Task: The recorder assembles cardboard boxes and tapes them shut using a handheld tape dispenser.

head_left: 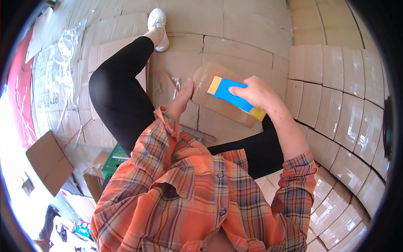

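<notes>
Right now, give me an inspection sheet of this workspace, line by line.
Surface: flattened cardboard sheets cover the floor.
Job's things: small cardboard box; blue and yellow applicator lying across its top.
Clutter: loose cardboard flap, clear plastic film, green box.
Hands: left hand steadies the box's left edge; right hand presses the applicator onto the box.
Cables: nothing seen.
Surroundings: rows of taped cartons stacked on the right; red sheet at far left.
</notes>
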Tool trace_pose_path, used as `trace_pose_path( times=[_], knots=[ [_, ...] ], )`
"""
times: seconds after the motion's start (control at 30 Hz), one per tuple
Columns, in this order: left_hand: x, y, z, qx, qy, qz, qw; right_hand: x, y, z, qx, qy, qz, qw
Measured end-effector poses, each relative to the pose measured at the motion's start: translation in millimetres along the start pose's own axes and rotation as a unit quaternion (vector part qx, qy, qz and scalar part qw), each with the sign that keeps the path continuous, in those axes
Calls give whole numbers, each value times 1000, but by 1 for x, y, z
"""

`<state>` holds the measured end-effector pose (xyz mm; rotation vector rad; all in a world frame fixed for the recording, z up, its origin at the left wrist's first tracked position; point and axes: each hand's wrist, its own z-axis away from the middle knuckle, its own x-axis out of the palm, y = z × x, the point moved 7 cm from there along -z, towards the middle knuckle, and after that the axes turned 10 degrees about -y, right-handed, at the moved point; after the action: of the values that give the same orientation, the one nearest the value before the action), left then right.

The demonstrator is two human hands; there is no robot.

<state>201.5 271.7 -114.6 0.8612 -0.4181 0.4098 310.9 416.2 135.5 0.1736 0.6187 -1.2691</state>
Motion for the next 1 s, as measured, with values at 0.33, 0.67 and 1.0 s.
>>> trace_pose_path(
  times=[0.33,0.67,1.0],
  knots=[
    [89,93,74,216,137,-623,739,2,3,-4,-63,5,2,998],
    [103,92,71,170,175,-721,648,2,65,38,-103,-4,-76,992],
    [102,95,72,141,175,-749,623,11,210,95,-57,4,-177,982]
  ],
)
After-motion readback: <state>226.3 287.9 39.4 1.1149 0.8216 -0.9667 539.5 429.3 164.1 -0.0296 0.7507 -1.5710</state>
